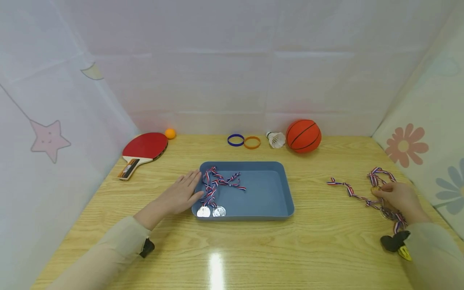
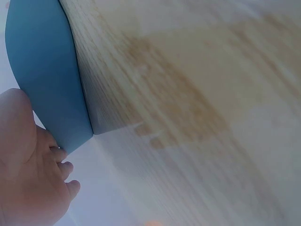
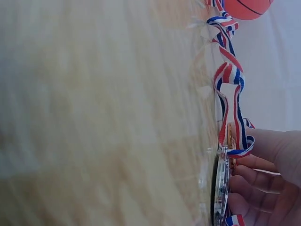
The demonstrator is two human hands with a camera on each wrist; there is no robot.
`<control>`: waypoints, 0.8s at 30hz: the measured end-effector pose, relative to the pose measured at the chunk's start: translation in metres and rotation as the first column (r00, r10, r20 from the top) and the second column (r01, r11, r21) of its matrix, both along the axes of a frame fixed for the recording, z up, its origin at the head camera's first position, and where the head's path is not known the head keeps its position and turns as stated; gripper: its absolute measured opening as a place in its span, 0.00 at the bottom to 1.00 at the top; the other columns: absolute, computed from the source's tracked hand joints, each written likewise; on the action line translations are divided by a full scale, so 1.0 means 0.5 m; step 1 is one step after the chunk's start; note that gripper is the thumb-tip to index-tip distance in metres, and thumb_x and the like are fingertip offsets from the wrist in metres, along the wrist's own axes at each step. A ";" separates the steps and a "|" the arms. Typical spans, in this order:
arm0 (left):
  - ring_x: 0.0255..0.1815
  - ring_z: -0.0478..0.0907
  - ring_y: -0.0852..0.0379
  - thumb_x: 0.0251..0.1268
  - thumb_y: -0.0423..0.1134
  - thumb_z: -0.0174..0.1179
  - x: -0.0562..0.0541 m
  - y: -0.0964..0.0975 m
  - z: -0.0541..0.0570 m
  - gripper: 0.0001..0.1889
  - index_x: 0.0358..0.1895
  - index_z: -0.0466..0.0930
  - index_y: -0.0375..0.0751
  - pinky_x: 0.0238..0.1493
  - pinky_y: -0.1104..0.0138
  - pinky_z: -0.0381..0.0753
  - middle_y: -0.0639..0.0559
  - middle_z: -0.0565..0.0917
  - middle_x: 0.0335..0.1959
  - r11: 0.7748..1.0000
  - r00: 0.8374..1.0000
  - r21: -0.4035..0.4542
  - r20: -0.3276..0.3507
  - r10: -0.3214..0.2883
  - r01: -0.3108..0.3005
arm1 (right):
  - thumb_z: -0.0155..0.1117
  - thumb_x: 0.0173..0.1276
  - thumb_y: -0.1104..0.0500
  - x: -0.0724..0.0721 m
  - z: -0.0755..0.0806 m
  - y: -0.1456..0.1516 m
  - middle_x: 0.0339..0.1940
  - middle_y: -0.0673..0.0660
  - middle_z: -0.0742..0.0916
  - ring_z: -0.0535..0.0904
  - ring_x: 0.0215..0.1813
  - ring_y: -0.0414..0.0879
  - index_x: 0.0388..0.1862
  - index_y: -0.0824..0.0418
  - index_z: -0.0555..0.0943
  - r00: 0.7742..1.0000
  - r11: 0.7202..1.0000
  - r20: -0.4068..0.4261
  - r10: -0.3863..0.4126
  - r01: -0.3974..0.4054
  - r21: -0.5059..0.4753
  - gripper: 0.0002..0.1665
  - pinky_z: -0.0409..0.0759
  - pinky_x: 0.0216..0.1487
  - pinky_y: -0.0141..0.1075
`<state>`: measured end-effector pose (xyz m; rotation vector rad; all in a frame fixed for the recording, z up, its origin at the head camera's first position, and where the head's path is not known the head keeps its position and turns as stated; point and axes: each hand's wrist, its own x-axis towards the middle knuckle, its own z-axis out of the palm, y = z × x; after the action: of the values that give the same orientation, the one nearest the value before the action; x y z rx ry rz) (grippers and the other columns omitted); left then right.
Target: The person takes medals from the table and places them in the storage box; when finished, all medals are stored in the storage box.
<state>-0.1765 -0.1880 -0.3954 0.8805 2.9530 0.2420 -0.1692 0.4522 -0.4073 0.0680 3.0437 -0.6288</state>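
My left hand (image 1: 183,191) lies with straight fingers against the left wall of a blue-grey tray (image 1: 253,218); the left wrist view shows the fingers at the tray wall (image 2: 47,70). Inside the tray are two silver medals, one (image 1: 204,212) beside the other (image 1: 219,211), with knotted red, white and blue ribbons (image 1: 214,185). At the far right, my right hand (image 1: 400,199) pinches a gold medal (image 1: 375,191) by its edge. Just below those fingers is a silver medal (image 1: 388,214), seen edge-on in the right wrist view (image 3: 221,188). A striped ribbon (image 1: 357,196) trails leftward over the table.
Along the back stand a red table tennis paddle (image 1: 146,146), an orange ball (image 1: 170,133), a blue wristband (image 1: 235,144), an orange wristband (image 1: 252,147), a shuttlecock (image 1: 277,139) and a small basketball (image 1: 303,136). White cloth walls (image 1: 217,80) bound the wooden table (image 1: 308,253).
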 end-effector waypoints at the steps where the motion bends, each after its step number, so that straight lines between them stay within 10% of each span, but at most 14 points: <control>1: 0.70 0.45 0.38 0.72 0.53 0.39 0.000 0.000 0.001 0.35 0.70 0.48 0.27 0.66 0.48 0.46 0.35 0.50 0.71 1.000 1.000 0.000 0.000 -0.001 0.001 | 0.59 0.63 0.44 -0.001 0.001 0.000 0.36 0.71 0.82 0.76 0.37 0.66 0.43 0.80 0.75 1.000 1.000 0.009 0.006 -0.006 0.006 0.35 0.74 0.35 0.54; 18: 0.70 0.44 0.38 0.73 0.53 0.38 -0.005 0.001 0.000 0.35 0.70 0.48 0.26 0.66 0.47 0.46 0.34 0.50 0.70 1.000 1.000 0.001 -0.012 -0.015 0.015 | 0.57 0.66 0.49 -0.011 0.012 0.004 0.34 0.71 0.80 0.75 0.36 0.62 0.42 0.81 0.72 0.999 0.989 0.016 -0.044 0.046 -0.138 0.31 0.75 0.31 0.46; 24: 0.70 0.44 0.38 0.73 0.53 0.38 -0.005 0.001 0.001 0.35 0.70 0.48 0.27 0.66 0.48 0.46 0.34 0.50 0.71 1.000 1.000 0.002 -0.006 -0.014 0.014 | 0.49 0.70 0.45 -0.016 0.024 0.005 0.24 0.57 0.83 0.77 0.27 0.45 0.48 0.82 0.70 0.994 0.960 0.090 -0.066 0.088 -0.265 0.36 0.75 0.28 0.41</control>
<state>-0.1788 -0.1875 -0.3950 0.9040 2.9512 0.2423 -0.1771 0.4545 -0.3954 0.1999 2.8598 -1.0118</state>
